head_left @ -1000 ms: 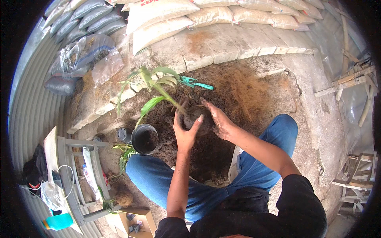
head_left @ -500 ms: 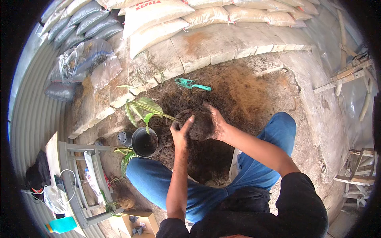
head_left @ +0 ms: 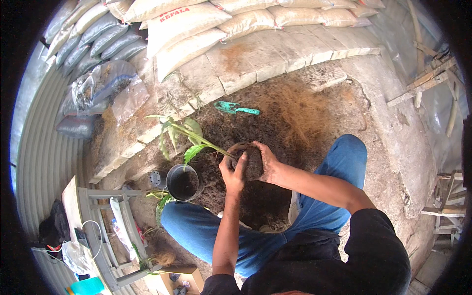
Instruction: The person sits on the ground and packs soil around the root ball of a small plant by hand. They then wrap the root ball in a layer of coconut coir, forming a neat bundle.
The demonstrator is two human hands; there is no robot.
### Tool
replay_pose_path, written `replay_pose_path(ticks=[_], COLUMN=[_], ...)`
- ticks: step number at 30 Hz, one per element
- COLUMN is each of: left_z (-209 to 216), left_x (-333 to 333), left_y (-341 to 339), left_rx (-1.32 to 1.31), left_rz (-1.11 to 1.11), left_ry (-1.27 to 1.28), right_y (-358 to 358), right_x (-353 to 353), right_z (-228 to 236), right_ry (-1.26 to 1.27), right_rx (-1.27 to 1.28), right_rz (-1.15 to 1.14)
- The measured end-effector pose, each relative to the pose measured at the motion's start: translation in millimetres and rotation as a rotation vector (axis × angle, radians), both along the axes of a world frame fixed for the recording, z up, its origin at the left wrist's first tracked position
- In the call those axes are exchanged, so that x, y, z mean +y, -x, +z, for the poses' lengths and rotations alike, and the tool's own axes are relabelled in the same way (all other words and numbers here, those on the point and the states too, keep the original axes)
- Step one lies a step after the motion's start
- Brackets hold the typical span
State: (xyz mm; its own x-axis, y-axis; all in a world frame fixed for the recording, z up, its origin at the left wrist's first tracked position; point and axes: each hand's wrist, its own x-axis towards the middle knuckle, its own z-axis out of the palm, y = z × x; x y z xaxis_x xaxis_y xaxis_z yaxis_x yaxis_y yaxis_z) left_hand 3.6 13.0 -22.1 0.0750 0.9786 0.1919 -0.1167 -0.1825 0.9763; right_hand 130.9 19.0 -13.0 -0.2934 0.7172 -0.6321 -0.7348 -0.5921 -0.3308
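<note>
My left hand [head_left: 232, 174] and my right hand [head_left: 268, 163] are closed around the dark root ball [head_left: 253, 166] of a potted-type plant, held above the soil between my legs. The plant [head_left: 195, 151] lies tilted to the left, its green stem and long leaves reaching past my left hand. My left thumb presses on the near face of the ball, while my right palm cups its right side. Just left of my hands stands a black plastic pot [head_left: 198, 183] with some soil inside. Dark loose soil [head_left: 265, 196] spreads beneath the ball.
A turquoise hand trowel [head_left: 238, 108] lies on the soil beyond my hands, beside brown fibre [head_left: 300, 110]. A small grey pot [head_left: 156, 179] lies left of the black pot. A grey stool-like frame [head_left: 105, 241] and a cardboard box [head_left: 194, 279] stand lower left. Filled sacks [head_left: 189, 46] line the back.
The root ball has been turned and tilted in my hands, and the stem now slopes more steeply. My hands have closed in around it, with the right one shifted slightly nearer.
</note>
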Motion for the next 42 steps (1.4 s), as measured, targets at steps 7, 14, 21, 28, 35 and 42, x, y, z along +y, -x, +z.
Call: replay_pose_path(ticks=[7, 14, 21, 28, 35, 42], left_z=[1.9, 7.8, 28.9, 24.2, 12.9, 20.5], left_x=[7.9, 2.8, -0.5, 2.6, 6.9, -2.6], left_y=[-2.3, -6.7, -8.7, -7.7, -6.1, -7.7], left_rx=[-0.008, 0.073, 0.011, -0.01, 0.003, -0.07], left_rz=[0.097, 0.032, 0.04, -0.027, -0.028, 0.169], left_ry=[0.128, 0.175, 0.227, 0.286, 0.224, 0.179], right_y=[0.6, 4.1, 4.7, 1.9, 2.2, -3.7], right_x=[1.7, -2.5, 4.5, 1.1, 4.9, 9.1], right_z=[4.5, -0.5, -6.4, -0.6, 7.4, 15.3], right_ry=[-0.06, -0.035, -0.054, -0.015, -0.004, -0.097], right_rx=[0.005, -0.029, -0.046, -0.031, -0.005, -0.003], right_rz=[-0.148, -0.208, -0.215, -0.2, -0.213, -0.164])
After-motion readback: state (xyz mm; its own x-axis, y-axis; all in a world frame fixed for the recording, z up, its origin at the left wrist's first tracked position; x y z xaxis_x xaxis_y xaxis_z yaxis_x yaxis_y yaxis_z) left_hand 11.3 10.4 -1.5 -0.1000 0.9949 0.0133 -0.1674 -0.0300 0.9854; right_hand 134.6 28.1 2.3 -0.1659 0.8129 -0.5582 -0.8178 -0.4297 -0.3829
